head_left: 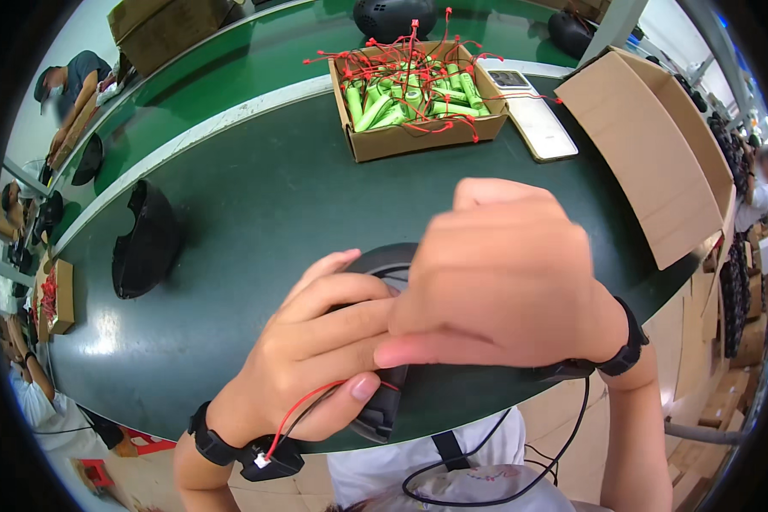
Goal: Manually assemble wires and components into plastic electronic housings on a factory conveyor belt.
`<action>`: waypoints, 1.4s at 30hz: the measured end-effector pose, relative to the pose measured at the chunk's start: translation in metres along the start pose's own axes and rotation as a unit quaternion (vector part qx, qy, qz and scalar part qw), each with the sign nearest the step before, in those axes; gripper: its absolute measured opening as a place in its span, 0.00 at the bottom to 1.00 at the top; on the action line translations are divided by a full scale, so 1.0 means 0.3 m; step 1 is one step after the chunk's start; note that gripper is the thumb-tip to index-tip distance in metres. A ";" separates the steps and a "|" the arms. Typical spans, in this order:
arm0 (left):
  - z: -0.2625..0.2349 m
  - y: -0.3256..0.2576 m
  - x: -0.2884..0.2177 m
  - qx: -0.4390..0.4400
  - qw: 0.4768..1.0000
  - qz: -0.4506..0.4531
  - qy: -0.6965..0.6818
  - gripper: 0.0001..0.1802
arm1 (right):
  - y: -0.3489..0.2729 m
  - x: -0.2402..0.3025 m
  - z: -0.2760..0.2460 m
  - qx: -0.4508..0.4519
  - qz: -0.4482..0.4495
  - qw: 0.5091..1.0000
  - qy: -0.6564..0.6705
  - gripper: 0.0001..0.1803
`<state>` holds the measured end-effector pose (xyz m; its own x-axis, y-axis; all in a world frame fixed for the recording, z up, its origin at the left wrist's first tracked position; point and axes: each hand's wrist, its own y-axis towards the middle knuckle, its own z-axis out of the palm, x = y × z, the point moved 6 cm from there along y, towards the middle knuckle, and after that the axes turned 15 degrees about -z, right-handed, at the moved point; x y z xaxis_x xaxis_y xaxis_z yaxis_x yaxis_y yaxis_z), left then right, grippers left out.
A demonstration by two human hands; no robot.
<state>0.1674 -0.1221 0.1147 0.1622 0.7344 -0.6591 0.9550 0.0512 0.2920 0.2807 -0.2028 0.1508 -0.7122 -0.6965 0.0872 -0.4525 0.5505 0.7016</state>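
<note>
both hands meet over a black part [375,422] at the near edge of the green tabletop [256,188], in the head view. left hand [316,346]: spread across the part and gripping it, thumb on the near side. right hand [495,282]: fingers curled, blurred, set against the left fingertips; whether anything is pinched inside cannot be told. location of the part: beneath both hands, largely covered.

a red and black wire pair [292,411] leaves the part, crosses the left thumb and ends in a white connector [262,460] at the left wrist. progress, as judged: handling of this part is under way, not finished; the connector is plugged into nothing visible. any fixing under the fingers is hidden and cannot be confirmed.

also noted: a cardboard tray [427,142] of green cells [392,115] with red-tipped leads, seemingly awaiting use; a white phone [542,128] beside it; a separate black shell [149,243] to the left, untouched.
</note>
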 end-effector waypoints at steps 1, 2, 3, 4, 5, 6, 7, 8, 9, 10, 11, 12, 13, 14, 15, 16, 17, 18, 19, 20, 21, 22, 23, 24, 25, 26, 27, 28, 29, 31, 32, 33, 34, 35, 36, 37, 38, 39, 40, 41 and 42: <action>0.008 -0.004 -0.007 -0.017 1.000 -0.006 -0.022 0.16 | 0.002 -0.010 -0.007 -0.002 0.000 1.000 -0.002 0.18; 0.007 -0.004 -0.012 -0.034 0.998 -0.012 -0.044 0.17 | -0.003 -0.044 -0.014 -0.038 0.056 0.991 0.114 0.24; 0.002 0.005 -0.021 -0.022 0.999 -0.002 -0.031 0.20 | -0.014 -0.078 -0.015 -0.074 0.114 0.965 0.224 0.31; 0.002 0.003 -0.023 -0.018 0.999 0.003 -0.030 0.20 | -0.027 -0.096 -0.026 -0.077 0.115 0.966 0.219 0.31; 0.005 -0.007 -0.022 -0.009 0.999 -0.005 -0.044 0.21 | -0.048 -0.108 -0.023 -0.045 0.101 0.970 0.218 0.37; 0.009 -0.015 -0.019 -0.003 0.998 -0.015 -0.055 0.22 | -0.072 -0.121 -0.006 -0.012 0.084 0.972 0.219 0.43; 0.013 -0.018 -0.020 0.003 0.998 -0.027 -0.059 0.22 | -0.098 -0.138 0.032 0.004 0.105 0.951 0.290 0.43; 0.017 -0.019 -0.022 0.006 0.998 -0.024 -0.058 0.22 | -0.112 -0.143 0.068 0.006 0.114 0.940 0.320 0.37; 0.011 -0.021 -0.014 -0.011 0.997 -0.034 -0.067 0.23 | -0.120 -0.140 0.095 0.035 0.152 0.910 0.383 0.38; 0.003 -0.022 -0.006 -0.028 0.996 -0.044 -0.076 0.23 | -0.131 -0.136 0.120 0.064 0.188 0.874 0.444 0.38; -0.005 -0.024 -0.003 -0.041 0.996 -0.050 -0.062 0.24 | -0.133 -0.140 0.127 0.061 0.188 0.874 0.443 0.38; -0.002 -0.028 -0.006 -0.039 0.996 -0.050 -0.061 0.24 | -0.133 -0.144 0.134 0.033 0.192 0.853 0.484 0.34; 0.001 -0.033 -0.005 -0.045 0.995 -0.056 -0.068 0.24 | -0.133 -0.146 0.137 0.006 0.195 0.830 0.523 0.30; 0.000 -0.036 -0.003 -0.051 0.994 -0.063 -0.074 0.24 | -0.131 -0.144 0.136 0.004 0.194 0.829 0.524 0.30; -0.009 -0.033 -0.006 -0.038 0.997 -0.063 -0.017 0.25 | -0.134 -0.138 0.136 0.000 0.204 0.810 0.550 0.29; -0.012 -0.033 -0.006 -0.036 0.997 -0.062 -0.018 0.25 | -0.138 -0.133 0.139 -0.003 0.214 0.790 0.575 0.27; -0.015 -0.033 -0.005 -0.046 0.997 -0.065 -0.012 0.25 | -0.141 -0.129 0.144 -0.011 0.221 0.776 0.591 0.26; -0.017 -0.036 -0.002 -0.055 0.996 -0.069 -0.007 0.26 | -0.142 -0.127 0.151 -0.013 0.221 0.775 0.592 0.26; -0.013 -0.037 0.002 -0.053 0.996 -0.069 -0.007 0.26 | -0.143 -0.127 0.154 -0.022 0.223 0.773 0.593 0.25; -0.009 -0.037 0.010 -0.054 0.995 -0.079 -0.022 0.26 | -0.147 -0.130 0.156 -0.032 0.226 0.771 0.595 0.25; -0.012 -0.041 0.013 -0.055 0.994 -0.090 -0.033 0.26 | -0.145 -0.131 0.162 -0.033 0.224 0.770 0.597 0.25; -0.012 -0.042 0.013 -0.053 0.994 -0.093 -0.032 0.26 | -0.144 -0.134 0.167 -0.039 0.219 0.768 0.600 0.24; -0.014 -0.044 0.011 -0.053 0.994 -0.091 -0.031 0.26 | -0.145 -0.136 0.169 -0.044 0.215 0.767 0.603 0.24; -0.014 -0.045 0.012 -0.053 0.994 -0.088 -0.033 0.26 | -0.143 -0.135 0.164 -0.046 0.215 0.766 0.604 0.24; -0.014 -0.045 0.015 -0.052 0.994 -0.089 -0.033 0.26 | -0.141 -0.133 0.160 -0.041 0.227 0.759 0.608 0.23; -0.016 -0.044 0.016 -0.050 0.995 -0.085 -0.028 0.26 | -0.142 -0.133 0.161 -0.035 0.239 0.753 0.613 0.23; -0.016 -0.042 0.016 -0.048 0.995 -0.081 -0.023 0.26 | -0.146 -0.133 0.160 -0.037 0.240 0.752 0.613 0.23; -0.015 -0.038 0.016 -0.047 0.995 -0.082 -0.024 0.26 | -0.147 -0.135 0.155 -0.039 0.231 0.764 0.601 0.24; -0.014 -0.035 0.018 -0.047 0.995 -0.088 -0.027 0.26 | -0.148 -0.135 0.151 -0.041 0.222 0.777 0.588 0.24; -0.014 -0.036 0.021 -0.046 0.994 -0.096 -0.029 0.26 | -0.144 -0.132 0.144 -0.043 0.222 0.788 0.572 0.24; -0.016 -0.038 0.025 -0.046 0.992 -0.105 -0.045 0.25 | -0.142 -0.132 0.140 -0.043 0.223 0.801 0.554 0.25; -0.015 -0.037 0.029 -0.046 0.991 -0.112 -0.062 0.25 | -0.143 -0.130 0.138 -0.043 0.223 0.801 0.554 0.25; -0.016 -0.036 0.027 -0.046 0.991 -0.112 -0.062 0.25 | -0.144 -0.127 0.133 -0.040 0.220 0.820 0.527 0.24; -0.015 -0.036 0.023 -0.040 0.991 -0.112 -0.069 0.25 | -0.144 -0.125 0.129 -0.036 0.216 0.839 0.499 0.24; -0.014 -0.035 0.022 -0.033 0.990 -0.112 -0.076 0.25 | -0.142 -0.123 0.134 -0.036 0.216 0.838 0.499 0.24; -0.014 -0.034 0.026 -0.035 0.990 -0.113 -0.076 0.25 | -0.133 -0.120 0.126 -0.039 0.184 0.875 0.446 0.24; -0.015 -0.031 0.028 -0.044 0.992 -0.099 -0.068 0.24 | -0.124 -0.114 0.117 -0.041 0.152 0.907 0.390 0.23; -0.021 -0.033 0.024 -0.054 0.993 -0.085 -0.058 0.24 | -0.123 -0.105 0.124 -0.015 0.165 0.919 0.357 0.23; -0.028 -0.034 0.025 -0.056 0.993 -0.085 -0.056 0.24 | -0.119 -0.096 0.133 -0.014 0.162 0.920 0.357 0.23; -0.034 -0.034 0.026 -0.058 0.994 -0.086 -0.046 0.24 | -0.117 -0.094 0.141 -0.019 0.162 0.926 0.341 0.24; -0.038 -0.034 0.027 -0.060 0.994 -0.086 -0.036 0.24 | -0.115 -0.090 0.143 -0.023 0.161 0.932 0.324 0.24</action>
<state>0.1562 -0.1089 0.1143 0.0207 0.6575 -0.7532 0.9347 0.2546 0.2480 0.2924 -0.1831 0.0939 -0.3267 -0.6380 0.6973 -0.2371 0.7695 0.5929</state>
